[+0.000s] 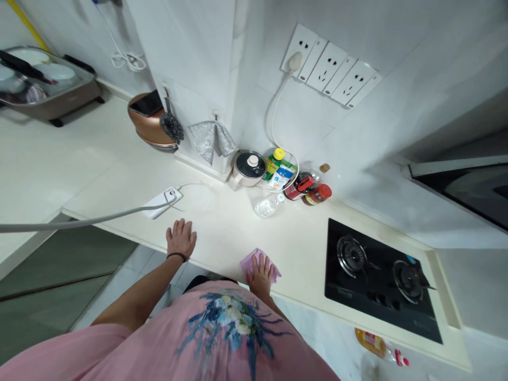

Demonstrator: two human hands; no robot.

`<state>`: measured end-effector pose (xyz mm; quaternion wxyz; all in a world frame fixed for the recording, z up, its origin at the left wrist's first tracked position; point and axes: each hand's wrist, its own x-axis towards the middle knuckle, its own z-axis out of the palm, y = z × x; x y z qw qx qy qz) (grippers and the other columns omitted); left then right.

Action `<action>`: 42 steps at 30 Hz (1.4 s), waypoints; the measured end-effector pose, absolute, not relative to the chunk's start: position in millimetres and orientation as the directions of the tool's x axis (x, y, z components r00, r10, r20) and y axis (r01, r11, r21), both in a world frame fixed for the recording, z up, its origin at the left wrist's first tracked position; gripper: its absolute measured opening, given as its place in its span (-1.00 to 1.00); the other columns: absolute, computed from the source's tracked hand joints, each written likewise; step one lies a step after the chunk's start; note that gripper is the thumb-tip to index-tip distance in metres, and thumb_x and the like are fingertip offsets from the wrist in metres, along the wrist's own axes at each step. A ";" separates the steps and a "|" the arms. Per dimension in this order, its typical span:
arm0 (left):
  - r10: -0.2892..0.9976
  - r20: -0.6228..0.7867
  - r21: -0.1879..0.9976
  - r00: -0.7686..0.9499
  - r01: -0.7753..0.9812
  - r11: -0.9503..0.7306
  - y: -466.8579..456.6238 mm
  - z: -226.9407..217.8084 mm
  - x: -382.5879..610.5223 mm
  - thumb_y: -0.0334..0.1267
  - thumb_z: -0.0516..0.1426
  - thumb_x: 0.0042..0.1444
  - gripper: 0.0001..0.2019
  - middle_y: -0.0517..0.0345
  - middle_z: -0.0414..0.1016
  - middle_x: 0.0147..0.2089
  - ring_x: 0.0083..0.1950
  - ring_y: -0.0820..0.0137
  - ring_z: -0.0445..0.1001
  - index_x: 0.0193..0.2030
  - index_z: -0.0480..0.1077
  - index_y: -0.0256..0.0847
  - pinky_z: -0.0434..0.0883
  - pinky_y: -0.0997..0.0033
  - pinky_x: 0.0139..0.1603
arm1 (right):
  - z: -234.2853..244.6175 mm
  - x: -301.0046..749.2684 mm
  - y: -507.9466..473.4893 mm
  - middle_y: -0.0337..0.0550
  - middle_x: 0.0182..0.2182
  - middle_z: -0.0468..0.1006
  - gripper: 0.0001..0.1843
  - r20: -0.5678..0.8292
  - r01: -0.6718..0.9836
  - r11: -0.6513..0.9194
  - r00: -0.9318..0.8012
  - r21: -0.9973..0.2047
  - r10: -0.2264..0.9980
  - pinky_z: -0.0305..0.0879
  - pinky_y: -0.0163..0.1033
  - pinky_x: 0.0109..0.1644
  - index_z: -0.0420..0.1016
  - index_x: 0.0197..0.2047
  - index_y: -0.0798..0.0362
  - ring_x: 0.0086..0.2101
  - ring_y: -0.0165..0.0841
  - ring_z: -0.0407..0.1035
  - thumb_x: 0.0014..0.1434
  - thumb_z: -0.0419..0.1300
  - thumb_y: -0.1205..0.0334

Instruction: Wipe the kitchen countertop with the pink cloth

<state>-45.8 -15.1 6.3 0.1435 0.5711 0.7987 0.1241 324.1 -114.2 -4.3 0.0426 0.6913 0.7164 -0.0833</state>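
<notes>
My left hand [181,239] lies flat on the pale countertop [222,227] near its front edge, fingers stretched out and holding nothing. A dark bracelet circles that wrist. Under my right hand [261,272] is a pink cloth [248,261], pressed against the counter with the fingers spread over it. Just beyond my left hand lies a white power strip [162,203] with a grey cord plugged in. A clear bottle [268,205] is on the counter past the cloth.
A small lidded pot [249,168], sauce bottles [317,194] and packets stand along the wall. To the right is a black gas stove [381,280]. A silver cloth [213,140] hangs from a hook. A copper-coloured appliance [153,127] and electric pan [75,95] sit left. An oil bottle [371,342] stands below.
</notes>
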 end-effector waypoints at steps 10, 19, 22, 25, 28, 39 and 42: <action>0.945 -0.092 0.360 -0.313 0.874 0.325 -15.3 3.9 -45.7 -0.07 -0.08 0.41 -0.37 -0.17 0.08 0.65 0.69 0.03 -0.09 0.53 0.27 -0.24 -0.18 -0.24 0.65 | 3.5 314.1 -53.4 -0.07 0.62 -0.01 -0.31 -0.227 0.981 0.146 -0.172 -0.129 0.958 -0.29 0.33 0.57 0.15 0.62 -0.14 0.57 0.06 -0.24 0.49 0.02 0.02; 0.944 -0.100 0.325 -0.313 0.887 0.329 -14.9 6.9 -44.5 -0.07 -0.09 0.42 -0.38 -0.15 0.10 0.65 0.69 0.05 -0.08 0.54 0.27 -0.22 -0.18 -0.20 0.66 | 8.6 302.2 -27.3 -0.04 0.62 0.00 -0.32 -0.179 0.964 0.199 -0.230 -0.176 0.957 -0.30 0.32 0.58 0.12 0.62 -0.13 0.57 0.02 -0.22 0.51 0.01 0.06; 0.941 -0.107 0.322 -0.321 0.884 0.338 -14.5 7.2 -44.5 -0.07 -0.09 0.42 -0.38 -0.15 0.11 0.64 0.69 0.06 -0.07 0.53 0.28 -0.22 -0.19 -0.19 0.66 | 7.2 307.8 -50.0 -0.07 0.58 0.12 -0.33 -0.168 0.955 0.183 -0.226 -0.235 0.960 -0.17 0.32 0.57 0.24 0.58 -0.15 0.55 0.05 -0.08 0.47 0.06 0.04; 0.940 -0.110 0.329 -0.323 0.881 0.341 -13.7 7.4 -44.5 -0.08 -0.08 0.42 -0.38 -0.14 0.11 0.64 0.69 0.06 -0.07 0.53 0.29 -0.21 -0.19 -0.19 0.66 | 5.0 321.3 -76.8 -0.06 0.51 0.30 -0.35 -0.132 0.928 0.151 -0.207 -0.341 0.969 0.03 0.38 0.51 0.41 0.49 -0.18 0.49 0.15 0.10 0.38 0.14 -0.03; 0.941 -0.099 0.338 -0.325 0.878 0.339 -13.4 7.5 -44.6 -0.08 -0.07 0.41 -0.39 -0.13 0.12 0.64 0.69 0.06 -0.07 0.53 0.29 -0.20 -0.19 -0.19 0.66 | 5.1 337.3 -88.8 -0.06 0.43 0.43 -0.36 -0.093 0.866 0.140 -0.209 -0.480 0.973 0.13 0.43 0.46 0.53 0.39 -0.21 0.45 0.20 0.19 0.29 0.19 -0.12; 0.937 -0.119 0.376 -0.330 0.858 0.350 -13.5 9.5 -44.6 -0.07 -0.07 0.39 -0.38 -0.14 0.11 0.64 0.69 0.05 -0.07 0.52 0.29 -0.20 -0.19 -0.21 0.66 | 55.5 325.6 70.3 0.28 0.59 -0.04 0.40 0.015 0.444 -0.149 0.345 -0.884 0.939 -0.06 0.12 0.60 -0.16 0.64 0.18 0.53 0.04 -0.07 0.01 0.45 -0.29; 0.936 -0.123 0.376 -0.331 0.857 0.352 -13.4 9.2 -45.0 -0.06 -0.06 0.40 -0.38 -0.12 0.10 0.65 0.69 0.07 -0.07 0.52 0.29 -0.17 -0.20 -0.20 0.66 | 67.3 320.8 118.7 0.30 0.57 0.00 0.46 0.087 0.409 -0.059 0.329 -0.911 0.940 -0.10 0.16 0.61 -0.16 0.62 0.17 0.53 0.00 -0.05 -0.08 0.49 -0.29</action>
